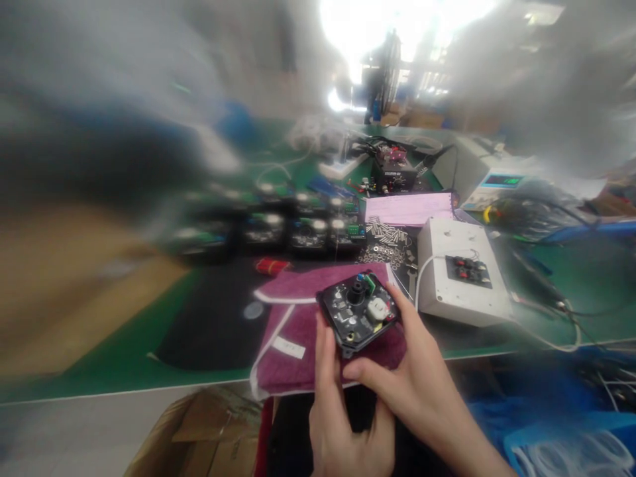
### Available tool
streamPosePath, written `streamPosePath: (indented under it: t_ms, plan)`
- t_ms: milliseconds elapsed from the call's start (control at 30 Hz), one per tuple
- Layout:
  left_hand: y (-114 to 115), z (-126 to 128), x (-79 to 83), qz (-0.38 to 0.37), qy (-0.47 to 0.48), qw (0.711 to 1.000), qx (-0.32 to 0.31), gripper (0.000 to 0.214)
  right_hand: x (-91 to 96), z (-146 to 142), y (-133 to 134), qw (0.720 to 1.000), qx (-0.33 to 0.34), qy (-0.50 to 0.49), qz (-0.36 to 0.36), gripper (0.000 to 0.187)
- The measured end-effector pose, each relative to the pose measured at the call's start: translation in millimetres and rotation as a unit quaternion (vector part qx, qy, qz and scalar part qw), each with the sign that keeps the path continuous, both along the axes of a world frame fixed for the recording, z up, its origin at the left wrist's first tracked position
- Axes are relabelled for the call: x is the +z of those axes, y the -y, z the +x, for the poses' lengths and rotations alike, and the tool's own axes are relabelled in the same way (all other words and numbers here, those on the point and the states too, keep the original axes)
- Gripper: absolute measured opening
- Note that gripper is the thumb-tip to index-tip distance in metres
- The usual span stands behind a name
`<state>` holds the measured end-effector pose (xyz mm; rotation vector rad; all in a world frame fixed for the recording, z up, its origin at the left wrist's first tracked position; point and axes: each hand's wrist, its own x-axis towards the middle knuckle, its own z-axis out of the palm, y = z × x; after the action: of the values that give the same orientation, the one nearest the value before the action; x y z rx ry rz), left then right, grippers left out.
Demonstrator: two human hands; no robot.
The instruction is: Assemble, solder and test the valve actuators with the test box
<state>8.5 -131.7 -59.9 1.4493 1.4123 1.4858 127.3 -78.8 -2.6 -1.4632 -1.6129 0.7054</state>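
A black circuit board unit (358, 311) with a round black post, a white round part and a green connector is held between both hands, tilted toward me. My left hand (332, 404) grips its left and lower side, fingers along the edge. My right hand (412, 364) holds the right edge, with the thumb near the bottom corner. Beneath the unit lies a folded purple cloth (283, 324) with white edging and a white label. The undersides of the unit and some fingertips are hidden.
Several similar board units (308, 232) stand in rows behind the cloth. Loose screws and nuts (382, 245) lie beside a pink sheet (410, 209). A white box with terminals (460, 271) is at right, a bench instrument (489, 175) behind it. Bagged blue bins are low right.
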Motion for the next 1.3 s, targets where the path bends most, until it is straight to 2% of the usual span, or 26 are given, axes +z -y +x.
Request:
streamPosePath:
  t_ms: [67,167,267,333,367,400,467,533,600,667,800,867,900,967,1033,1067,1133,1200,1300]
  plan:
    - [10.1,-1.1,0.7,-0.026,-0.046,0.999,-0.012,0.105,1.4,6.7,-14.4,0.999,0.014,-0.046,-0.021,0.122]
    - [11.6,-7.0,4.8,-0.026,-0.044,0.999,0.01,0.089,0.7,18.8,-36.9,0.993,0.042,-0.099,-0.046,0.117]
    - [-11.7,-31.5,11.2,0.023,0.026,0.998,0.052,0.061,0.1,31.4,-56.7,0.98,0.094,-0.159,-0.079,0.099]
    - [-38.5,-58.3,18.0,0.028,0.08,0.995,0.057,0.059,3.3,38.0,-66.1,0.971,0.14,-0.173,-0.092,0.093]
    - [-53.2,-72.7,22.4,0.019,0.087,0.996,0.023,0.062,6.7,40.4,-69.1,0.969,0.164,-0.161,-0.088,0.092]
    - [-67.4,-86.4,27.4,0.003,0.09,0.995,-0.038,0.065,11.3,42.1,-70.9,0.969,0.189,-0.14,-0.075,0.094]
    - [-91.1,-108.1,38.1,-0.035,0.086,0.974,-0.206,0.096,22.8,43.8,-71.6,0.965,0.242,-0.089,-0.041,0.099]
    - [-105.0,-118.8,47.1,-0.054,0.04,0.948,-0.311,0.123,34.4,44.0,-70.8,0.954,0.296,-0.052,-0.019,0.104]
    - [-108.1,-118.8,51.2,-0.056,0.005,0.937,-0.346,0.132,42.1,43.7,-71.5,0.938,0.342,-0.044,-0.024,0.104]
    - [-103.2,-111.7,49.4,-0.05,0.003,0.946,-0.321,0.127,43.6,44.1,-75.2,0.928,0.365,-0.058,-0.041,0.103]
    - [-89.0,-89.7,37.4,-0.064,0.048,0.972,-0.219,0.11,33.8,49.0,-84.8,0.931,0.345,-0.1,-0.069,0.104]
    - [-87.1,-78.5,32.5,-0.093,0.084,0.978,-0.164,0.1,28.6,52.2,-85.1,0.947,0.293,-0.115,-0.061,0.1]
    - [-88.0,-73.7,30.9,-0.108,0.099,0.979,-0.139,0.096,26.8,53.4,-83.4,0.961,0.252,-0.108,-0.045,0.092]
    - [-92.9,-67.0,28.9,-0.129,0.103,0.98,-0.109,0.097,24.6,54.7,-77.1,0.986,0.156,-0.049,0.001,0.063]
    - [-100.9,-66.3,28.7,-0.128,0.071,0.982,-0.119,0.11,23.2,55.1,-69.3,0.994,0.088,0.035,0.055,0.036]
    - [-105.9,-68.3,29.5,-0.123,0.046,0.982,-0.136,0.116,22.4,55.2,-65.7,0.992,0.074,0.068,0.077,0.031]
    - [-118.2,-76.8,32.7,-0.109,-0.013,0.979,-0.17,0.121,20.1,55.5,-60.7,0.987,0.078,0.099,0.104,0.033]
    - [-134.1,-88.3,37.4,-0.08,-0.095,0.975,-0.184,0.116,18.2,54.9,-58.4,0.983,0.1,0.103,0.112,0.039]
    - [-161.2,-102.8,43.6,-0.024,-0.219,0.948,-0.23,0.11,20.6,53.3,-57.3,0.98,0.12,0.113,0.113,0.043]
